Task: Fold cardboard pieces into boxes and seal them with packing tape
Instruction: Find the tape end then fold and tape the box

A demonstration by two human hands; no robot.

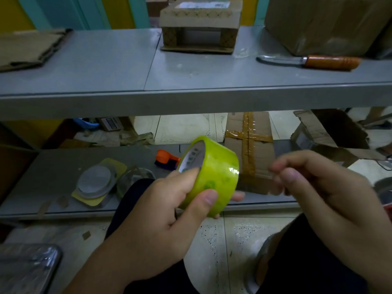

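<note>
A glossy yellow-green packing-tape roll is being gripped in the left hand; the state of the blurred right hand cannot be told. Behind, a brown cardboard box is lying already taped.

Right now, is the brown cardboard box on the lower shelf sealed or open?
Sealed: the brown cardboard box bears crossed tape strips.

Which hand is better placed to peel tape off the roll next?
Right, probably. The left hand grips the green tape roll, thumb on its outer face. The right hand hovers beside the roll, fingers curled toward it; blur hides any tape end.
</note>
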